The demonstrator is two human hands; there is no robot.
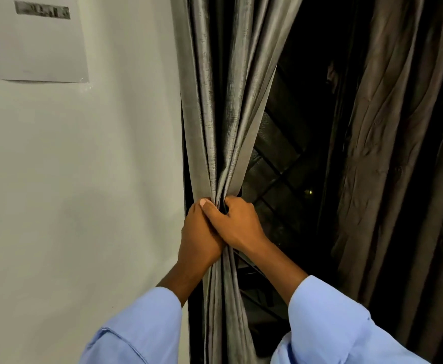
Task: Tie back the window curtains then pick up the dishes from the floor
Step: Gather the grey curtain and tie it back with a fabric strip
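A grey, shiny left curtain (223, 106) hangs beside the white wall and is bunched into a narrow waist at mid-height. My left hand (198, 240) and my right hand (237, 224) both clasp that gathered waist, the right thumb lying over the left hand. Below my hands the cloth falls in tight folds. A darker brown right curtain (404, 153) hangs loose at the right. No tie-back and no dishes are in view.
Between the curtains a dark window with a diagonal metal grille (280, 164) shows. A white wall (83, 179) fills the left, with a printed paper sheet (31, 40) stuck on it at the top left. Light blue sleeves cover both forearms.
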